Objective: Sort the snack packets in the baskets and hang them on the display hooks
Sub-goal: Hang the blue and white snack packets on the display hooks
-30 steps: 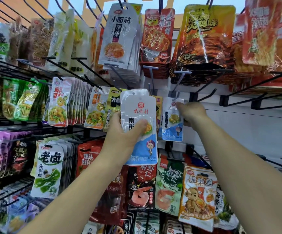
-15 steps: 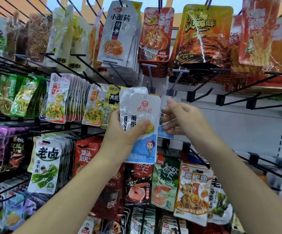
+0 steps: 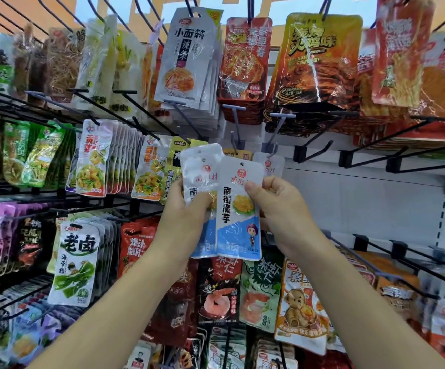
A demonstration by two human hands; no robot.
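two packets (image 3: 238,209), pinched by curled fingers (image 3: 253,191)

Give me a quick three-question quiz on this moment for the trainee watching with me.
1. True or false: the right hand holds nothing.
2. What does the left hand grip? A) the rear white-and-blue packet B) a drink can C) nothing
3. Fill in: the black hook right of the hanging white-and-blue packet is ___.
Key: 1 false, it pinches the front white-and-blue packet; 2 A; 3 empty.
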